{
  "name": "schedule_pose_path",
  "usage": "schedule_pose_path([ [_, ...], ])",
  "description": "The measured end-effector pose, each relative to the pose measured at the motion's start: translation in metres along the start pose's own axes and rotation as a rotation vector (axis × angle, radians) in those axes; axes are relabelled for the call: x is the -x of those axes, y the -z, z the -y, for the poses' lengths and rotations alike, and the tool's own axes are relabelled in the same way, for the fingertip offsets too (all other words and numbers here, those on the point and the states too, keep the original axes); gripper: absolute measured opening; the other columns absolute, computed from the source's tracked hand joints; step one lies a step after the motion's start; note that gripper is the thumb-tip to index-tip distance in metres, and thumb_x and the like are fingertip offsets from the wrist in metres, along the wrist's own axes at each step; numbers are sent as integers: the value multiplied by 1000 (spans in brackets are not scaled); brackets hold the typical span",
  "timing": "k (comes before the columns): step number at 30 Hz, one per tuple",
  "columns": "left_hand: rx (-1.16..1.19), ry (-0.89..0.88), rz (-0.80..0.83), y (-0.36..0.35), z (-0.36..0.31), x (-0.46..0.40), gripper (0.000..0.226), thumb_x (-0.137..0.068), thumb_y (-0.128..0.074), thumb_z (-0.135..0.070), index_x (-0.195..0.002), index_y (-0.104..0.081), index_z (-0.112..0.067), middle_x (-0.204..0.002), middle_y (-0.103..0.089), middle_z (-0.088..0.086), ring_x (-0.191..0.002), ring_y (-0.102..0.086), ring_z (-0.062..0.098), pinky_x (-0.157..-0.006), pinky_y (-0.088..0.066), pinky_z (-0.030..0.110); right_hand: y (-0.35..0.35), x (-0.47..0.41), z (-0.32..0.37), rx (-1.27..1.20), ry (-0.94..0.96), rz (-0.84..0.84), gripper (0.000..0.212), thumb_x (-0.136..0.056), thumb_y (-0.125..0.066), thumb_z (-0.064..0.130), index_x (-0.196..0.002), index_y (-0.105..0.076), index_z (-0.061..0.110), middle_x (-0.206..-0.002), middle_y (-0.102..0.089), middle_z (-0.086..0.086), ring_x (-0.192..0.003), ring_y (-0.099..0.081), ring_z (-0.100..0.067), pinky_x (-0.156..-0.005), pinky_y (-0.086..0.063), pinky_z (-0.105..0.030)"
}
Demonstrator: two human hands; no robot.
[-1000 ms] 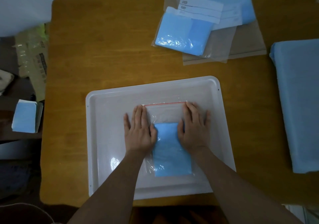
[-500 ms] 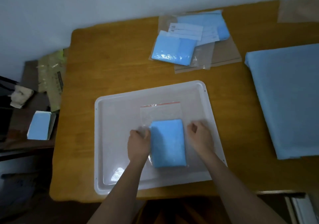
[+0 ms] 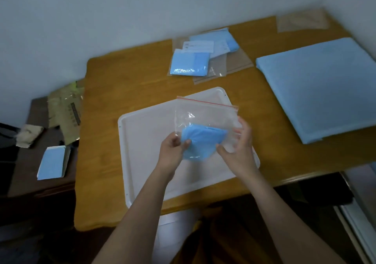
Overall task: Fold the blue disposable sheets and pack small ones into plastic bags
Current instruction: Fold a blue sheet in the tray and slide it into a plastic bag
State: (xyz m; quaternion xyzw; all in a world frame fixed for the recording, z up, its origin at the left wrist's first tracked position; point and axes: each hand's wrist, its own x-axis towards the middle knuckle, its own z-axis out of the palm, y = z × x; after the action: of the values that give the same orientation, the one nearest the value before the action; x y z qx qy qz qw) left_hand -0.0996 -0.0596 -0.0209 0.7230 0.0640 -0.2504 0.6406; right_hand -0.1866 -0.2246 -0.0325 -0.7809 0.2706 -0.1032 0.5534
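A clear zip bag point(image 3: 205, 113) with a red seal strip is lifted above the white tray point(image 3: 142, 133). A small folded blue sheet point(image 3: 200, 139) sits in its lower half. My left hand point(image 3: 173, 149) pinches the bag's lower left side at the sheet's edge. My right hand point(image 3: 239, 149) holds the bag's right side, fingers curled round it. The bag's mouth points away from me, tilted up. A large folded blue sheet point(image 3: 319, 84) lies on the wooden table point(image 3: 126, 80) to the right.
Packed bags with blue sheets and white labels point(image 3: 195, 60) lie at the table's back, beside flat empty bags point(image 3: 236, 64). Another small blue packet point(image 3: 53, 162) rests on a dark low surface left of the table. A wall stands behind.
Both hands went from pressing the bag flat in the tray to gripping its sides and lifting it off the tray. The camera view tilted up and back.
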Motion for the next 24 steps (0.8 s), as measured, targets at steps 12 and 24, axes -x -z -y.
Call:
schedule_pose_path([
  [12,-218,-183,369,-106,-24,69,29,-82,-75,-24,-105,-57,-25,-97,-61,-16,-82,-61,7,-65,-47,16,131,82,-22,-97,-150,-53,15,-94,-62,24,-91,-64,9,-91,-65,4,-90,-59,-15,-73,-45,-24],
  [24,-245,107,656,-248,-8,103,13,-90,-66,-21,-83,-71,-11,-74,-68,6,-57,-60,13,-52,-48,22,258,114,-93,-812,-544,-335,24,-94,-61,21,-117,-61,15,-112,-70,-8,-101,-68,-27,-84,-55,-46],
])
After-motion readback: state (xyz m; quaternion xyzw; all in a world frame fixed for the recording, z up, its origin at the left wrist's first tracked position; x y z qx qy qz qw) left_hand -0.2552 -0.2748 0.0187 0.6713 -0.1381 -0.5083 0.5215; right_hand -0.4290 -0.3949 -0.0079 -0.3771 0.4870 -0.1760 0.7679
